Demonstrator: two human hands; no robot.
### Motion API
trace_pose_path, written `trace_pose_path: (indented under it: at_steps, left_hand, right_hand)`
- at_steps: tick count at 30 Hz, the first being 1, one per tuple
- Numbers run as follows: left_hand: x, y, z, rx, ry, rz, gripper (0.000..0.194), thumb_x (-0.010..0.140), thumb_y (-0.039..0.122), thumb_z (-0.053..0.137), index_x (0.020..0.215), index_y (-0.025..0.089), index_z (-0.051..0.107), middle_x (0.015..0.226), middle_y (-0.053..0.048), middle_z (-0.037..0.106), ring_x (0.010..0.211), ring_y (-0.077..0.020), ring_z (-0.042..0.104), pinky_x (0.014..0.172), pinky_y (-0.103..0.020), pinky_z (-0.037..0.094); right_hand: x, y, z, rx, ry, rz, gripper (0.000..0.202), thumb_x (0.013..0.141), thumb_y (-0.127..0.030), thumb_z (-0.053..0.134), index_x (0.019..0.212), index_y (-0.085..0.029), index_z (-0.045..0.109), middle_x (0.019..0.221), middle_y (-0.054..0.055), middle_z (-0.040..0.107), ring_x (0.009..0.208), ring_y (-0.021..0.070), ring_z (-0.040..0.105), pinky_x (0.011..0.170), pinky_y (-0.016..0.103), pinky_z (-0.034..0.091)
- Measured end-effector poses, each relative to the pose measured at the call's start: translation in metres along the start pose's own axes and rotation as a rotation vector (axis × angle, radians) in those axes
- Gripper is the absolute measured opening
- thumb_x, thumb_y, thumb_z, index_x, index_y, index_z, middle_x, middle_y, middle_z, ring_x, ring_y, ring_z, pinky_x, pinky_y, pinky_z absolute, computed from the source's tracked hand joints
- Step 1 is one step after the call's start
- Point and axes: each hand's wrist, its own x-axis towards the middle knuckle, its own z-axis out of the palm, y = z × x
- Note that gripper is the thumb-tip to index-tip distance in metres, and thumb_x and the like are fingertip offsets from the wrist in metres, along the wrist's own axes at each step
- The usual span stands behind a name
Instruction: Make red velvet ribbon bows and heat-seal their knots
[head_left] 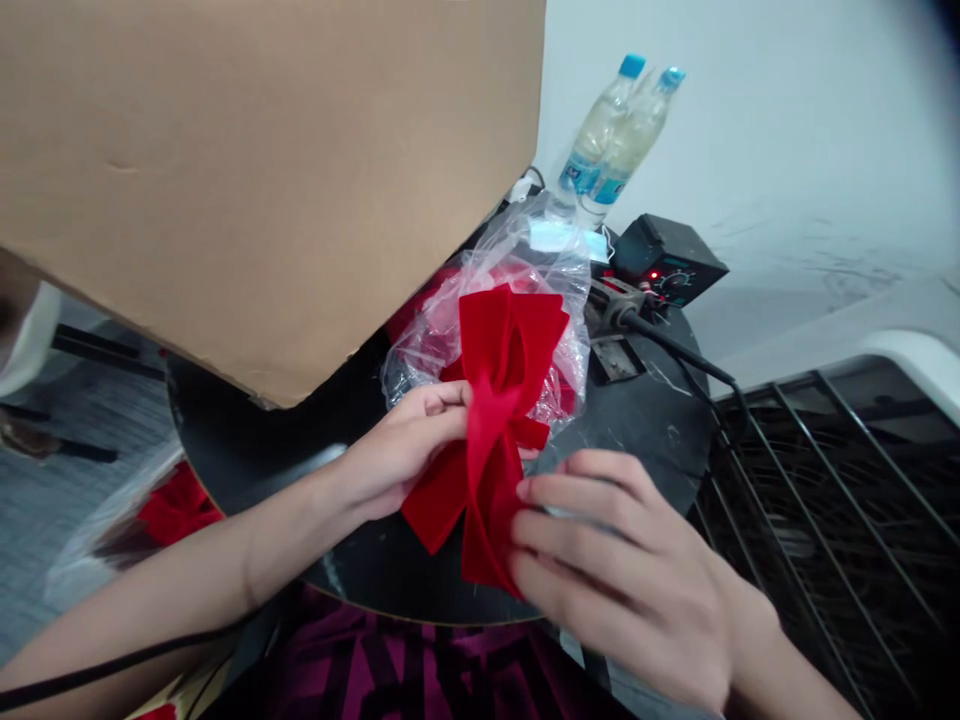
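Note:
A red velvet-like ribbon bow (pixel 495 410) with several flat loops and tails is held above the round black table. My left hand (pixel 409 440) grips it at its middle from the left, thumb in front and the other fingers partly hidden behind the fabric. On the right, my right hand (pixel 615 560) has its curled fingers against the bow's lower loop; their tips are partly hidden and slightly blurred. Behind the bow lies a clear plastic bag (pixel 555 270) with more red fabric pieces inside.
A large cardboard box (pixel 300 180) covers the upper left. Two bottles (pixel 619 135), a blue mask (pixel 568 240) and a black soldering station (pixel 671 262) with a lit red light stand at the back. A wire rack (pixel 825 480) is right; a bag of red fabric (pixel 176 505) sits lower left.

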Motion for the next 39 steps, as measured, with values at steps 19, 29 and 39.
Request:
trace_pose_path:
  at_steps: [19, 29, 39]
  left_hand:
    - [-0.005, 0.009, 0.000, -0.010, -0.034, 0.072, 0.017, 0.094, 0.020, 0.069, 0.086, 0.018, 0.054, 0.077, -0.010, 0.081, 0.071, -0.0210, 0.080, 0.064, -0.024, 0.063]
    - [-0.006, 0.007, -0.004, 0.151, 0.025, 0.007, 0.021, 0.092, 0.024, 0.073, 0.084, 0.018, 0.054, 0.070, -0.008, 0.079, 0.067, -0.0200, 0.079, 0.058, -0.021, 0.059]
    - [-0.005, 0.010, -0.012, 0.241, -0.096, -0.122, 0.026, 0.089, 0.034, 0.076, 0.085, 0.020, 0.055, 0.067, -0.006, 0.075, 0.056, -0.0182, 0.071, 0.051, -0.022, 0.052]
  right_hand:
    - [-0.032, -0.016, 0.031, 0.417, 0.017, 0.131, 0.023, 0.107, -0.017, 0.053, 0.112, -0.012, 0.075, 0.111, 0.006, 0.080, 0.114, 0.0167, 0.072, 0.096, 0.032, 0.058]
    - [-0.015, 0.031, 0.004, -0.080, 0.242, 0.308, 0.051, 0.084, 0.001, 0.076, 0.129, -0.022, 0.069, 0.109, 0.007, 0.072, 0.090, 0.0190, 0.070, 0.077, 0.034, 0.062]
    - [0.011, 0.061, -0.020, -0.215, -0.082, 0.050, 0.009, 0.095, -0.014, 0.071, 0.096, -0.020, 0.065, 0.120, 0.010, 0.070, 0.116, 0.0302, 0.064, 0.100, 0.049, 0.047]
